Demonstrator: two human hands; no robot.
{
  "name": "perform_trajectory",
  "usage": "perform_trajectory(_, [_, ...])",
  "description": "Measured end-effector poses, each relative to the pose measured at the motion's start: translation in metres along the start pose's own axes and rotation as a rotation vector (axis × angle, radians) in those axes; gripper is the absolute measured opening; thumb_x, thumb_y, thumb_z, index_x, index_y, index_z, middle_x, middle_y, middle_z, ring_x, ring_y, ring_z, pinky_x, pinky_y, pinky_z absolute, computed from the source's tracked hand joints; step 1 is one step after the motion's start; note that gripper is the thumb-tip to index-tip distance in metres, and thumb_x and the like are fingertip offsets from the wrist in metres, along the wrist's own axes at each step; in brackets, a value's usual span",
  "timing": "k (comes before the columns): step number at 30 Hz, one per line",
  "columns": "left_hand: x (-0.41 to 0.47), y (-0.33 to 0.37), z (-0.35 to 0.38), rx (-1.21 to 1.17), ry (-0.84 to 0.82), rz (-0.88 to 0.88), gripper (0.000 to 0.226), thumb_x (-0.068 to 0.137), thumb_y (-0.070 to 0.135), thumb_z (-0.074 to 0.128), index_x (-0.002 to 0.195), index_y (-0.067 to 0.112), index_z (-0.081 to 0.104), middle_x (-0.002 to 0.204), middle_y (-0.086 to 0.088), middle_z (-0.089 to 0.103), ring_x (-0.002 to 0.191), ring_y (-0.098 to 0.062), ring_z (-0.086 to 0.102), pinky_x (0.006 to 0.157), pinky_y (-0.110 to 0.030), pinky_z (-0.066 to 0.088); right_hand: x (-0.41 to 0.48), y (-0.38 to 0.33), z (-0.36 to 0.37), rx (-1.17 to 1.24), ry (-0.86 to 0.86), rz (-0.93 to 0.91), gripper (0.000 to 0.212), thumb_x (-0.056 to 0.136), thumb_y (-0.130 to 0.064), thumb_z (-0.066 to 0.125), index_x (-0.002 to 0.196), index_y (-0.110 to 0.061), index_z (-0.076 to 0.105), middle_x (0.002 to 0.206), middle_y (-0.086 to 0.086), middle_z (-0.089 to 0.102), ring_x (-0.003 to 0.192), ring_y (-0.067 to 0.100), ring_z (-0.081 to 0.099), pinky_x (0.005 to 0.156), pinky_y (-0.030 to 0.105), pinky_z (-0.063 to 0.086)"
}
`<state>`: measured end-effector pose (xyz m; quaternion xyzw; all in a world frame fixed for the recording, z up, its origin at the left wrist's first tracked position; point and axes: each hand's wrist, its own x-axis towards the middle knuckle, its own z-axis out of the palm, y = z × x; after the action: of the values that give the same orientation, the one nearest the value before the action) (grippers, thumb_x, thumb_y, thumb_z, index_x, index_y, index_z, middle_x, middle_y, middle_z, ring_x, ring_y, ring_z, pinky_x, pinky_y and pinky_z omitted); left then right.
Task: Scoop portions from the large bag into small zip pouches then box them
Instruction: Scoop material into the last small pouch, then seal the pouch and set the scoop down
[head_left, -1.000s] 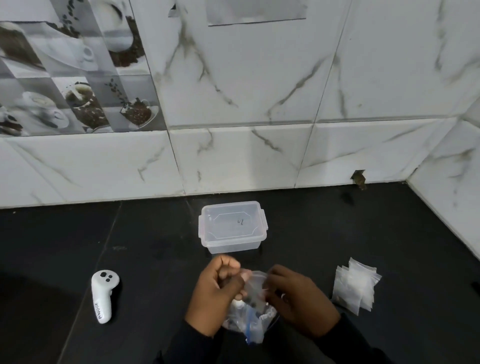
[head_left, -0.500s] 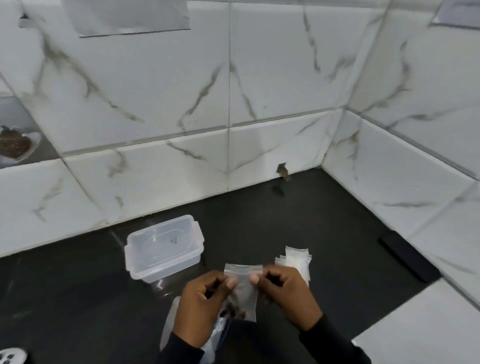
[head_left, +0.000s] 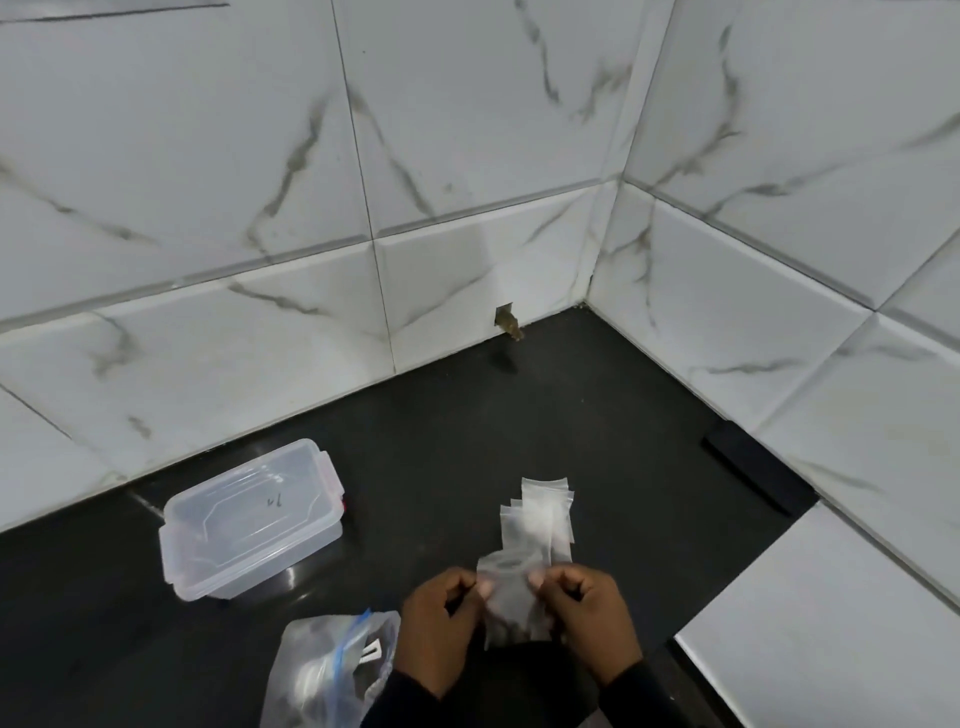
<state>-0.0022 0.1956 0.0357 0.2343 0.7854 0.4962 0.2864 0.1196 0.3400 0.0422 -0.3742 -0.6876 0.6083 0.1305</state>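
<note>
Small clear zip pouch (head_left: 511, 597) hangs upright between both hands, just above the glossy black surface (head_left: 467, 441). The left hand (head_left: 441, 634) and right hand (head_left: 587, 623) each keep a closed grip on it, thumb and curled fingers pinching its top corners. Just behind lies a stack of empty clear pouches (head_left: 540, 519). A large clear bag with a blue zip strip (head_left: 327, 670) slumps to the left, and a clear plastic box with clip latches (head_left: 249, 519) sits beyond it near the wall. White marble-veined wall tiles (head_left: 467, 156) line the corner.
</note>
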Motion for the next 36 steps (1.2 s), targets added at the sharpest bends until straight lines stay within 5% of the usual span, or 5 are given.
perform_trajectory(14, [0.11,0.0,0.074,0.148,0.26,-0.173,0.022,0.078,0.009,0.064,0.073,0.02,0.045,0.08,-0.003,0.054,0.061,-0.015,0.051,0.06,-0.028,0.044,0.092,0.024,0.007,-0.423,0.377,0.065,0.013,0.083,-0.017,0.064,0.081,-0.023,0.052,0.086,-0.004,0.06,0.077,0.02,0.058,0.074,0.033,0.049])
perform_trajectory(22, [0.097,0.008,0.065,0.164,0.02,-0.115,0.028,0.088,0.005,0.052,0.107,0.012,0.07,0.111,-0.005,0.055,0.099,-0.02,0.062,0.091,-0.024,0.05,0.087,0.017,0.017,-0.658,0.147,0.042,0.028,0.095,-0.021,0.051,0.117,-0.015,0.067,0.119,0.002,0.055,0.101,0.024,0.063,0.092,0.036,0.05])
perform_trajectory(29, [-0.017,-0.003,-0.021,0.252,0.291,0.147,0.011,0.087,0.022,0.064,0.093,0.031,0.064,0.096,0.016,0.058,0.087,0.002,0.058,0.08,-0.018,0.047,0.026,-0.018,0.056,-0.433,0.086,-0.528,0.009,0.085,-0.012,0.072,0.083,-0.02,0.068,0.089,-0.008,0.057,0.081,0.002,0.057,0.076,0.02,0.049])
perform_trajectory(33, [-0.104,-0.042,-0.064,0.396,0.403,0.11,0.02,0.081,0.036,0.068,0.1,0.042,0.065,0.103,0.016,0.049,0.082,-0.001,0.057,0.07,-0.009,0.046,0.004,0.005,0.112,-0.715,-0.332,-0.709,0.012,0.082,-0.041,0.066,0.089,-0.033,0.072,0.141,-0.005,0.048,0.122,0.015,0.039,0.098,0.025,0.038])
perform_trajectory(36, [-0.127,-0.073,-0.069,0.598,0.307,-0.178,0.039,0.066,0.06,0.055,0.103,0.054,0.064,0.123,-0.011,0.057,0.08,-0.028,0.062,0.063,-0.034,0.056,0.004,0.023,0.149,-0.984,-0.341,-0.748,0.022,0.079,-0.051,0.056,0.091,-0.038,0.069,0.152,-0.004,0.039,0.123,0.024,0.033,0.084,0.043,0.046])
